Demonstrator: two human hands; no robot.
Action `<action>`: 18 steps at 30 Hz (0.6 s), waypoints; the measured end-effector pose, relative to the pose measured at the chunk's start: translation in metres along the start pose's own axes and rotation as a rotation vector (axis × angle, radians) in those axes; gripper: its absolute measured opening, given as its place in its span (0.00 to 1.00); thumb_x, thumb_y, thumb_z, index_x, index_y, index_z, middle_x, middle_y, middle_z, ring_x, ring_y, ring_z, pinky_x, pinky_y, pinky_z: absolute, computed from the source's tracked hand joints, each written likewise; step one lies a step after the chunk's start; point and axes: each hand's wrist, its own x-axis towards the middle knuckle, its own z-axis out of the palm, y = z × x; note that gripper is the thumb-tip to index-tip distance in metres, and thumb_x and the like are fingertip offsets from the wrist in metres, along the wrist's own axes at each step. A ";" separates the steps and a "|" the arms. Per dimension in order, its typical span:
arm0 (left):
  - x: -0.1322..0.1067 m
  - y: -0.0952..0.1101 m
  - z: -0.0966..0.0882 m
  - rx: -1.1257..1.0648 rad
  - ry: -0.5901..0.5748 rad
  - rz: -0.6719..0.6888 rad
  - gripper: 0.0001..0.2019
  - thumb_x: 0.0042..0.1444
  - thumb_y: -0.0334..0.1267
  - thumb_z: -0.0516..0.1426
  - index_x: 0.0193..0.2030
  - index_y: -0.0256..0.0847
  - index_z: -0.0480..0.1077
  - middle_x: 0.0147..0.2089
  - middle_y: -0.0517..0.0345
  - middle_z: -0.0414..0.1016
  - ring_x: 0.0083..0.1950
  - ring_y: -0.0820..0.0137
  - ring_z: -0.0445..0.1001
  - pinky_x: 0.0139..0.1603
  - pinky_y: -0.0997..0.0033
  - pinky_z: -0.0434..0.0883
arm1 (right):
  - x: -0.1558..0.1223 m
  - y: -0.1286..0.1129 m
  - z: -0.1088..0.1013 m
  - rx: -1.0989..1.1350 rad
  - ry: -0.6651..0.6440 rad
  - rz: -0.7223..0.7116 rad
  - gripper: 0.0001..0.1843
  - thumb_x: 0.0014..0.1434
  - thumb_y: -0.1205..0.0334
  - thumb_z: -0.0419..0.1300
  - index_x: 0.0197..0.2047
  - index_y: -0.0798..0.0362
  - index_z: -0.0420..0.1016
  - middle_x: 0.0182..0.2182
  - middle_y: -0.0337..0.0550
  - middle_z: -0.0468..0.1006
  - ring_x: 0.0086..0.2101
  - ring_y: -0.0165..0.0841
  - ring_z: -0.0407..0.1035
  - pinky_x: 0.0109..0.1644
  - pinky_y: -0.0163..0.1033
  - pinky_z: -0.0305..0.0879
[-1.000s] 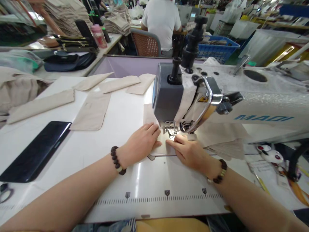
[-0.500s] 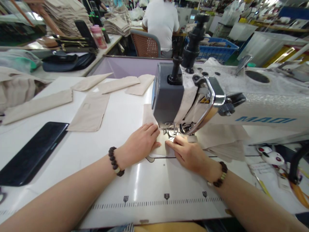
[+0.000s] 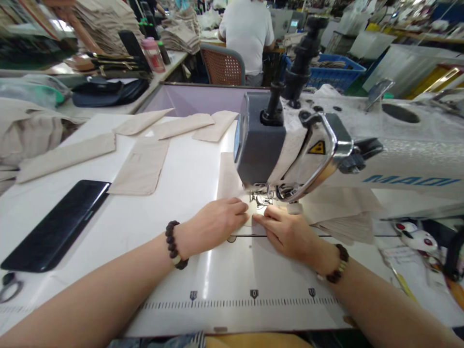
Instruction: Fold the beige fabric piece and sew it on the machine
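Note:
A beige fabric piece (image 3: 227, 174) lies under the head of a white and grey sewing machine (image 3: 259, 140), below the lit presser foot (image 3: 264, 200). My left hand (image 3: 215, 224) is closed at the piece's near left part, its fingers bent and bunched with the thumb. Just right of it, my right hand (image 3: 290, 234) has its index fingertip on the near edge in front of the foot. Its other fingers are curled, and they hide part of the cloth. Dark bead bracelets circle both wrists.
Several beige pieces (image 3: 139, 166) lie at the back left, beside a black phone (image 3: 58, 224). A fabric stack (image 3: 344, 212) sits under the machine arm. Scissors or a ring handle (image 3: 10, 288) show at far left. A person in white (image 3: 246, 36) sits beyond, near a blue basket (image 3: 335, 72).
The fabric piece has slid slightly away from me under the foot. My left hand's fingers and thumb have drawn together. My right hand stays by the foot, and the view has turned slightly left.

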 end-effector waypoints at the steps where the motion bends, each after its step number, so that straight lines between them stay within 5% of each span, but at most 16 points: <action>1: 0.001 -0.001 0.001 0.002 -0.001 0.007 0.07 0.63 0.31 0.49 0.41 0.36 0.68 0.40 0.54 0.68 0.45 0.70 0.67 0.48 0.71 0.67 | 0.000 0.000 0.000 0.001 0.000 0.018 0.14 0.59 0.72 0.47 0.45 0.58 0.71 0.32 0.45 0.69 0.32 0.32 0.64 0.33 0.34 0.59; 18: 0.019 -0.008 0.002 0.053 0.041 -0.124 0.08 0.62 0.30 0.49 0.40 0.33 0.69 0.42 0.52 0.69 0.49 0.67 0.65 0.54 0.69 0.64 | 0.005 -0.003 0.003 -0.102 -0.028 0.178 0.19 0.57 0.73 0.51 0.51 0.57 0.68 0.39 0.47 0.72 0.35 0.31 0.67 0.33 0.32 0.60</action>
